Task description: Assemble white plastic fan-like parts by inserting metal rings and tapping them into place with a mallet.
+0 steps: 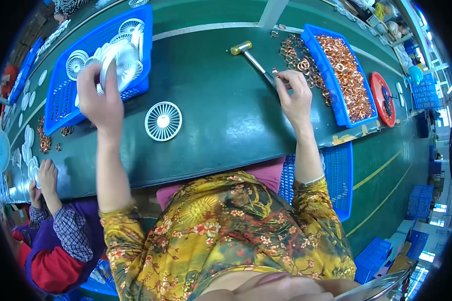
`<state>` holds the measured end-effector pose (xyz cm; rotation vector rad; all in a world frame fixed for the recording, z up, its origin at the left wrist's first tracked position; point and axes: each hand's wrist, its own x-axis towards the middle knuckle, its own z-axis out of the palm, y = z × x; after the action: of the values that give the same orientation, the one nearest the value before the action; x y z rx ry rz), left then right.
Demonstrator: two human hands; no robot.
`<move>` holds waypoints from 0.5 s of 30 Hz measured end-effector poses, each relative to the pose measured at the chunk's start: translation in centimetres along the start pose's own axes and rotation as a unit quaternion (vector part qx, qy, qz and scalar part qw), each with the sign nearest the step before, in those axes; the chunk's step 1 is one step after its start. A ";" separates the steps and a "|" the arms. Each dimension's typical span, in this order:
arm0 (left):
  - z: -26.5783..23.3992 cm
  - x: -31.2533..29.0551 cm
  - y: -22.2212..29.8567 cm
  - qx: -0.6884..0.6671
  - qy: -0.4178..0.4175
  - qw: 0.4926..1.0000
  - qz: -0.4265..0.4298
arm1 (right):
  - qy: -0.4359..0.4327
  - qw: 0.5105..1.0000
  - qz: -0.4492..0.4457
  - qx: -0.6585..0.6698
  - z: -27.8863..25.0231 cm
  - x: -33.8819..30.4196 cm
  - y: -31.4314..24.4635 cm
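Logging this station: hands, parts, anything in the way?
Left hand gripping blurred white disc at blue basket; right hand pinching copper-coloured piece. Spoked disc flat on green table. Hammer close by right hand.

Bench (211, 145) ran across mid-frame. Crate (60, 95) sat on it, upper L; discs (76, 65) in crate, L hand (100, 100) over its near side. Single disc (163, 121) lay L of ctr, R of crate. Hammer (255, 61) lay upper ctr, R hand (295, 95) at handle end. Loose rings (304, 65) btwn hammer & tray (326, 75), upper R; more rings (344, 70) in tray. Dish (376, 95) sat R of tray. 2nd crate (344, 163) was below bench edge, R of ctr.
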<state>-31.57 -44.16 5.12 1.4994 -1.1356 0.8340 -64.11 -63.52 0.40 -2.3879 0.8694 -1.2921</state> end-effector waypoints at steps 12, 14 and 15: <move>0.5 -12.2 12.8 -0.149 -0.559 0.814 0.043 | 0.008 0.977 0.119 0.179 1.3 -3.3 -4.3; 0.9 -12.3 11.9 -0.185 -0.540 0.821 0.024 | 0.013 0.975 0.132 0.176 0.9 -3.7 -5.4; 1.1 -12.2 11.7 -0.172 -0.485 0.857 0.032 | 0.008 0.966 0.155 0.207 0.8 -3.9 -5.7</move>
<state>-46.56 -42.59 -2.66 1.5838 -1.9420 -0.1857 -62.98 -56.65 0.35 -1.8394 0.8384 -1.2271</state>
